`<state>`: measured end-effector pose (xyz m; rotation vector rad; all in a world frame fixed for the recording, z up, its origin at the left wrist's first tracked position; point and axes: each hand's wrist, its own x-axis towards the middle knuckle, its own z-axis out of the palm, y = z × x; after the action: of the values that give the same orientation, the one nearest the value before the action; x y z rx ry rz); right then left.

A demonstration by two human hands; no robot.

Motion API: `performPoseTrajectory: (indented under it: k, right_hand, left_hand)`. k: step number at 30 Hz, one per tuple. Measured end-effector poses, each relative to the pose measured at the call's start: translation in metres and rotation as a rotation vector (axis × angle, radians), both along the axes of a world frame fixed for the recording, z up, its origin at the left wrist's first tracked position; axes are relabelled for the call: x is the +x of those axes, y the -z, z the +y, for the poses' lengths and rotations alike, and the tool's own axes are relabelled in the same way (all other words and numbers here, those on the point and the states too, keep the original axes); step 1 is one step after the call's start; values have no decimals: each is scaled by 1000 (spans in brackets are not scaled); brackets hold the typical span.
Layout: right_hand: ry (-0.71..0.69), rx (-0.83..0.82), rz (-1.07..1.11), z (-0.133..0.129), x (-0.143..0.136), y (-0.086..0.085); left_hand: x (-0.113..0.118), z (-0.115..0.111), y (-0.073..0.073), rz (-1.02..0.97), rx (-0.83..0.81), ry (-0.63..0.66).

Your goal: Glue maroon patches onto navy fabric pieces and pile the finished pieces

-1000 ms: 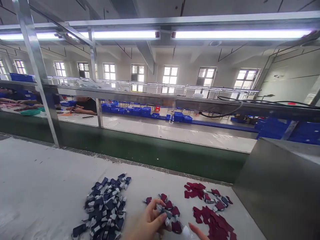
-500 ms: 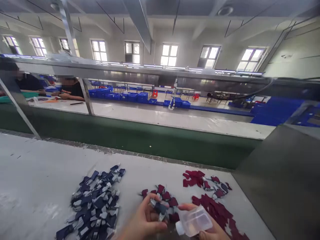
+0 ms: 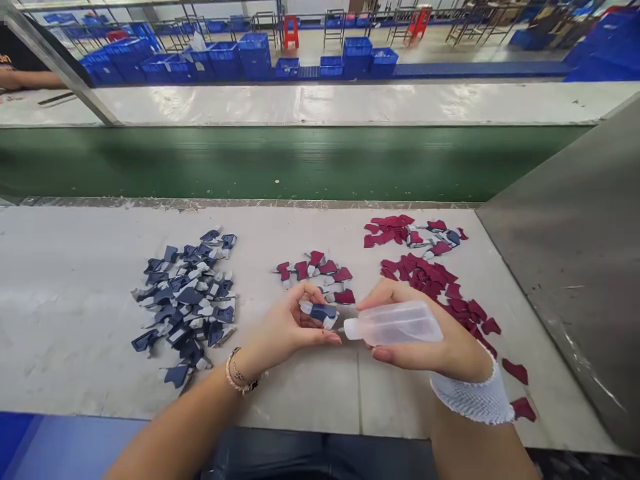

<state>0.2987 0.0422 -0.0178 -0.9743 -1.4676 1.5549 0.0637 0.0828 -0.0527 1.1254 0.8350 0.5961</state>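
Note:
Between the fingers and thumb of my left hand [image 3: 285, 327] is a small dark blue and grey piece [image 3: 323, 312]. My right hand [image 3: 425, 327] is wrapped round a translucent squeeze bottle [image 3: 400, 324], tipped on its side with its white cap end pointing at the piece. Only a small gap shows between the bottle's tip and the piece; whether they touch I cannot tell. Just beyond my hands lies a small group of grey pieces with dark red tops [image 3: 327, 267]. Flat dark red pieces [image 3: 425, 275] spread beside and past my right hand.
A heap of dark blue and grey pieces [image 3: 193, 297] lies on the white table [image 3: 75, 300] at left. More dark red pieces [image 3: 387, 230] lie at back right. A metal panel [image 3: 575, 267] borders the right side. Behind runs a green belt [image 3: 250, 160]. A person's arm [image 3: 35, 80] shows at far left.
The view has tilted down, so the table and both forearms show more fully. The bottle has swung to nearly level, its tip now facing the piece in my left hand.

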Motion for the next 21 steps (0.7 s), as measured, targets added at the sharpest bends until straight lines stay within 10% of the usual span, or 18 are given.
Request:
performPoseTrajectory:
  k: [21]
  right_hand:
    - [-73, -82, 208, 5, 7, 8]
  left_hand:
    - [-2, 1, 0, 59, -2, 71]
